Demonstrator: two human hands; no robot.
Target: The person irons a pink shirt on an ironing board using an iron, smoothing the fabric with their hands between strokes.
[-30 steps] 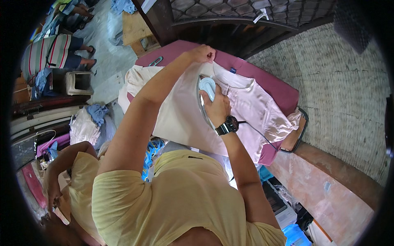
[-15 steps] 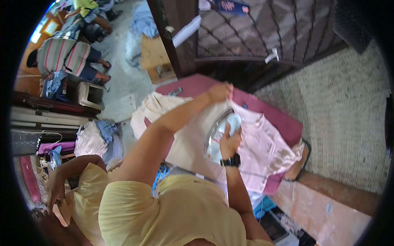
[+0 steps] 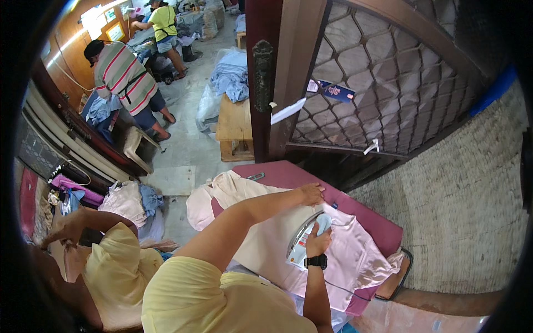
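A pale pink shirt [image 3: 355, 236] lies spread over a maroon padded ironing board [image 3: 283, 173]. On its middle rests an iron [image 3: 296, 251], silvery and white with a pale blue handle. My right hand [image 3: 318, 243], with a dark watch at the wrist, is closed around that handle. Stretched across the cloth, my left arm ends at the shirt's far edge. There my left hand [image 3: 312, 194] lies on the fabric with its fingers extended, to the left of the iron's tip. What is under the left palm is hidden.
A dark door with a metal lattice [image 3: 383, 83] stands beyond the board. A wooden bench [image 3: 236, 125] carries blue clothes. Piled clothes [image 3: 127, 202] lie at left. Close on my left is a person's yellow sleeve [image 3: 114, 255]; two people work farther back. A cord [image 3: 344, 288] trails from the iron.
The view has tilted, so the board sits lower in the picture. My left hand has lowered onto the cloth and its fingers have straightened. My right hand still grips the iron.
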